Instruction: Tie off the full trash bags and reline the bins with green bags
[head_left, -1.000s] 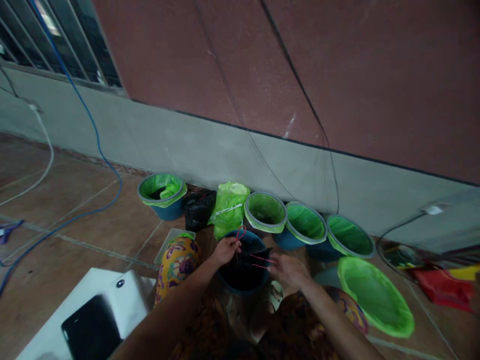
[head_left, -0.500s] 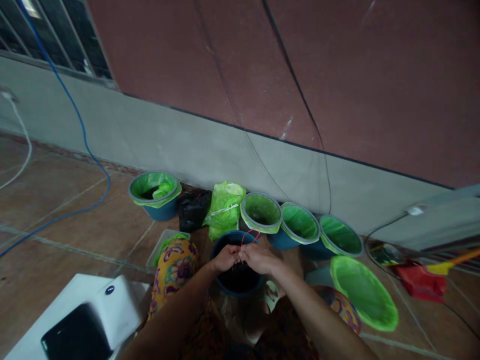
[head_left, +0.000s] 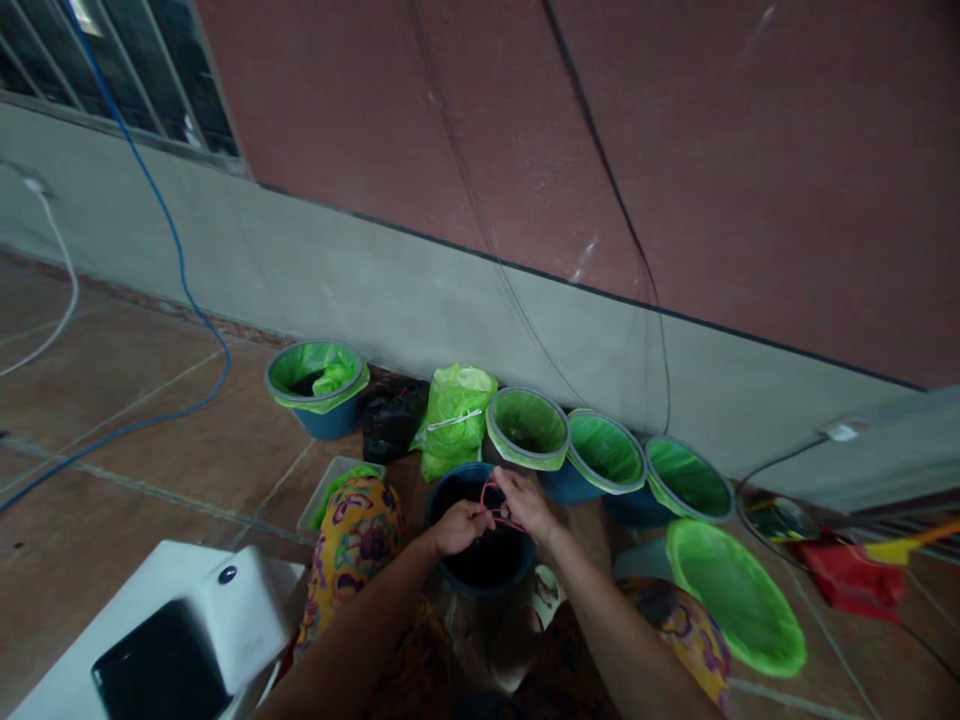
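Observation:
A thin red string [head_left: 510, 523] forms a loop between my two hands, above a blue bucket [head_left: 437, 492] on the floor between my knees. The bucket's inside is dark, with what looks like a black bag [head_left: 484, 563] in it. My left hand [head_left: 459, 526] pinches the string on the left side. My right hand [head_left: 525, 508] also grips it, with the index finger stretched up against the loop. Whether the string is joined to the black bag cannot be made out.
Several green-lined buckets [head_left: 606, 452] stand along the wall. Between them sit a black bag [head_left: 391, 420] and a tied green bag [head_left: 456, 418]. A green-lined bin [head_left: 739, 600] and red dustpan [head_left: 851, 572] are right; a tablet [head_left: 161, 665] lies left on a white surface.
My hands were close together at the string, and now they are a little apart. My right index finger has lifted, and the red loop has turned and spread between my fingers.

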